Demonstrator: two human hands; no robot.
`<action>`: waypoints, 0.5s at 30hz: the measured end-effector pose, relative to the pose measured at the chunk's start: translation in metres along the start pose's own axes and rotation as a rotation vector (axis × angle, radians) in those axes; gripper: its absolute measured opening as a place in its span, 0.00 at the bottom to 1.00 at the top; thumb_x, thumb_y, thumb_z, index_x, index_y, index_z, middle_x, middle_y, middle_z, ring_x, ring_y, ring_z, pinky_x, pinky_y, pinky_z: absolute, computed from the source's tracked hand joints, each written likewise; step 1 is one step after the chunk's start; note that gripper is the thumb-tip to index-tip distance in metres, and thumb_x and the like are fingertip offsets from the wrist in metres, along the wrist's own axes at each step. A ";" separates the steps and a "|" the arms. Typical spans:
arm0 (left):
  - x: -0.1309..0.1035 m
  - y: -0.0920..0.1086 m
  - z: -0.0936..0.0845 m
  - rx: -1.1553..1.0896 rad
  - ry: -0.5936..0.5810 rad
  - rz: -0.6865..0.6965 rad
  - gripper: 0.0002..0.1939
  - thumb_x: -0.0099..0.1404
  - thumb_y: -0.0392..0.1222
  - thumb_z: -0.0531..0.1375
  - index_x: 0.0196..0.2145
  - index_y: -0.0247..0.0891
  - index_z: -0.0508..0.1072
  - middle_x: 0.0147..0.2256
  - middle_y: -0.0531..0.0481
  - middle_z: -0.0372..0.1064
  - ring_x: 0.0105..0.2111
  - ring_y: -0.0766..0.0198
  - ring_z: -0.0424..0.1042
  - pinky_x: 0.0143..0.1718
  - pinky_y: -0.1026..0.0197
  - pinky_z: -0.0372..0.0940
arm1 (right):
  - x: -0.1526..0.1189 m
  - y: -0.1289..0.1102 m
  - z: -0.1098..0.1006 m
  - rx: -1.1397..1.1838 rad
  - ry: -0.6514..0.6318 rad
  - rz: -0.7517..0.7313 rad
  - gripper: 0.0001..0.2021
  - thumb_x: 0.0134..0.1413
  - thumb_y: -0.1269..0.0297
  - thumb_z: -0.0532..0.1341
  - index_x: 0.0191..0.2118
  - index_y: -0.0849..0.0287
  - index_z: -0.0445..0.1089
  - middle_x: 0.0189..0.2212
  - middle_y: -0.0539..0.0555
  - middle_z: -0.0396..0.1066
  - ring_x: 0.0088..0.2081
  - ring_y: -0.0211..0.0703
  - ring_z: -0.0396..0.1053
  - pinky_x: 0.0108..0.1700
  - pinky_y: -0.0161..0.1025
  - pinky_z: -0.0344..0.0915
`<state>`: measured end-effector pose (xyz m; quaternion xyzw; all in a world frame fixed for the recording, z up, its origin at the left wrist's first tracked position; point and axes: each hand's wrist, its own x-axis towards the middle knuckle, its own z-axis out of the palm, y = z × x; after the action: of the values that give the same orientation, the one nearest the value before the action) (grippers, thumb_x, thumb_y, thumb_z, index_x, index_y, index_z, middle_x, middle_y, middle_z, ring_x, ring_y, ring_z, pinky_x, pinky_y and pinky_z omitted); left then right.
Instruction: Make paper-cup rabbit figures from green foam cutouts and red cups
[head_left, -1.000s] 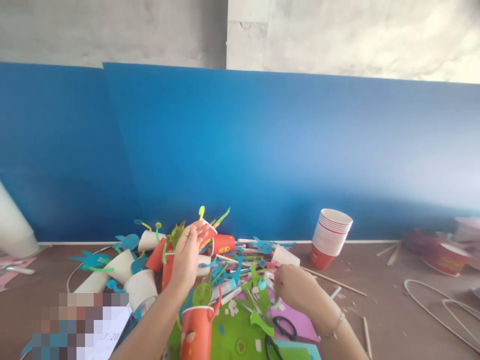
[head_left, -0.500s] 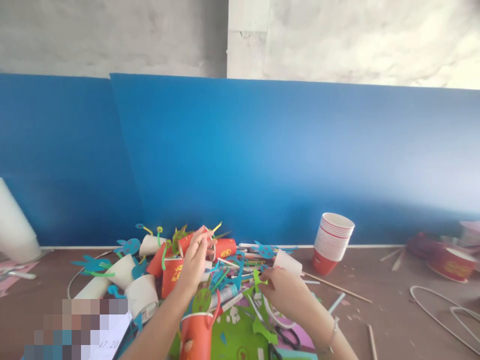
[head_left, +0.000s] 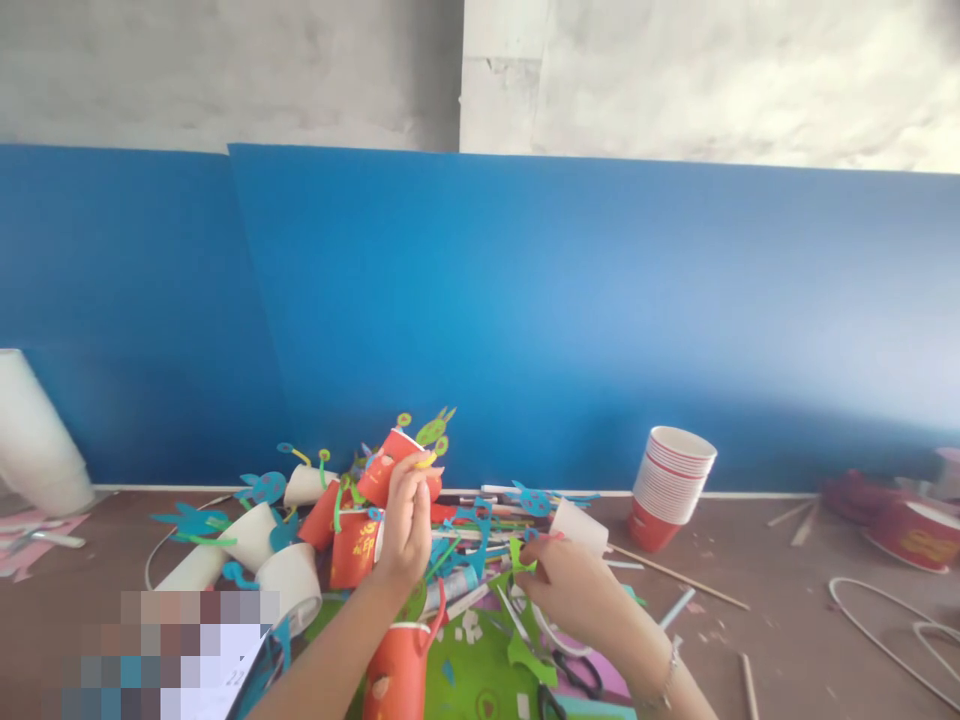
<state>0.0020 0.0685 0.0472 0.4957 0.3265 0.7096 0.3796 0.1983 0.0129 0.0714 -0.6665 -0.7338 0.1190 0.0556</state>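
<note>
My left hand (head_left: pixel 409 520) is closed round a red paper cup (head_left: pixel 381 478). The cup is tilted above the heap and has green paper cutouts and a yellow strip at its top. Over the clutter to the right, my right hand (head_left: pixel 574 592) has its fingers curled together at a green paper scrap (head_left: pixel 517 556); what they pinch, if anything, is hidden. A white paper cup (head_left: pixel 581 524) lies just behind that hand. In front stands another red paper cup (head_left: pixel 395 675) with a red curled strip. Scissors (head_left: pixel 577 675) lie below my right hand.
To the left lie several white cups (head_left: pixel 289 580) with blue cutouts, and a phone (head_left: pixel 217 680). A stack of paper cups (head_left: pixel 671 485) stands at the right. Wooden sticks (head_left: pixel 679 577), a white cable (head_left: pixel 892 590) and a red bowl (head_left: pixel 911 535) lie further right. A blue panel (head_left: pixel 480 320) rises behind.
My left hand has raised and tilted the red cup, bringing its green cutouts into view above the hand. My right hand has stayed almost where it was.
</note>
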 end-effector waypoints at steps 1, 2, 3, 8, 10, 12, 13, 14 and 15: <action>0.003 -0.004 0.001 -0.033 0.008 -0.058 0.14 0.58 0.51 0.64 0.35 0.38 0.77 0.46 0.42 0.70 0.54 0.51 0.64 0.59 0.53 0.55 | 0.000 0.000 0.000 0.005 0.003 -0.005 0.11 0.53 0.65 0.54 0.33 0.59 0.74 0.28 0.57 0.76 0.33 0.48 0.73 0.30 0.37 0.56; 0.006 -0.007 0.001 -0.069 0.038 -0.111 0.15 0.58 0.53 0.63 0.35 0.38 0.76 0.41 0.42 0.73 0.50 0.51 0.69 0.55 0.51 0.59 | -0.001 0.000 0.000 0.008 0.006 -0.010 0.11 0.53 0.65 0.54 0.33 0.59 0.74 0.28 0.57 0.76 0.33 0.48 0.73 0.30 0.37 0.56; 0.010 -0.007 0.002 -0.095 0.055 -0.146 0.16 0.59 0.54 0.62 0.34 0.37 0.75 0.38 0.42 0.74 0.46 0.51 0.72 0.51 0.49 0.62 | -0.001 0.000 -0.001 0.005 0.008 -0.014 0.12 0.54 0.65 0.54 0.34 0.60 0.74 0.29 0.57 0.76 0.33 0.48 0.73 0.30 0.37 0.56; 0.019 0.015 0.001 -0.244 0.115 -0.104 0.16 0.62 0.53 0.59 0.40 0.37 0.72 0.39 0.44 0.75 0.44 0.56 0.74 0.49 0.54 0.65 | -0.003 -0.003 -0.004 -0.002 -0.017 -0.012 0.12 0.53 0.68 0.54 0.34 0.60 0.75 0.30 0.58 0.77 0.34 0.49 0.73 0.32 0.38 0.57; 0.016 0.023 0.001 -0.242 0.135 0.020 0.15 0.65 0.51 0.57 0.43 0.39 0.72 0.43 0.45 0.74 0.46 0.57 0.72 0.49 0.58 0.64 | -0.003 -0.004 -0.004 0.014 -0.031 -0.011 0.12 0.53 0.67 0.54 0.37 0.60 0.76 0.29 0.58 0.77 0.35 0.49 0.74 0.32 0.38 0.57; 0.012 0.023 0.002 -0.140 0.166 0.158 0.14 0.67 0.50 0.54 0.45 0.41 0.72 0.50 0.45 0.69 0.49 0.58 0.70 0.50 0.59 0.63 | -0.002 -0.004 -0.004 0.023 -0.037 -0.004 0.13 0.53 0.66 0.55 0.39 0.61 0.76 0.30 0.58 0.78 0.35 0.49 0.74 0.32 0.38 0.57; 0.011 0.019 0.002 -0.071 0.180 0.209 0.15 0.68 0.50 0.54 0.45 0.41 0.72 0.53 0.45 0.66 0.51 0.58 0.68 0.52 0.59 0.62 | -0.002 -0.004 -0.004 0.022 -0.040 0.001 0.13 0.53 0.66 0.55 0.40 0.61 0.76 0.30 0.59 0.78 0.35 0.50 0.74 0.32 0.38 0.57; 0.010 0.014 0.002 0.002 0.177 0.224 0.15 0.68 0.50 0.54 0.45 0.41 0.72 0.56 0.44 0.63 0.52 0.57 0.67 0.54 0.59 0.61 | -0.002 -0.005 -0.004 0.020 -0.039 0.004 0.13 0.53 0.66 0.55 0.40 0.61 0.76 0.31 0.59 0.78 0.35 0.50 0.74 0.32 0.38 0.57; 0.010 0.007 0.002 0.050 0.174 0.217 0.14 0.67 0.50 0.55 0.43 0.40 0.73 0.56 0.43 0.61 0.52 0.57 0.66 0.54 0.58 0.61 | -0.002 -0.005 -0.004 0.020 -0.035 0.002 0.13 0.53 0.66 0.55 0.40 0.61 0.76 0.31 0.59 0.78 0.36 0.51 0.74 0.32 0.38 0.58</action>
<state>0.0004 0.0736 0.0585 0.4741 0.3199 0.7785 0.2584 0.1948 0.0113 0.0762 -0.6644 -0.7329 0.1380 0.0491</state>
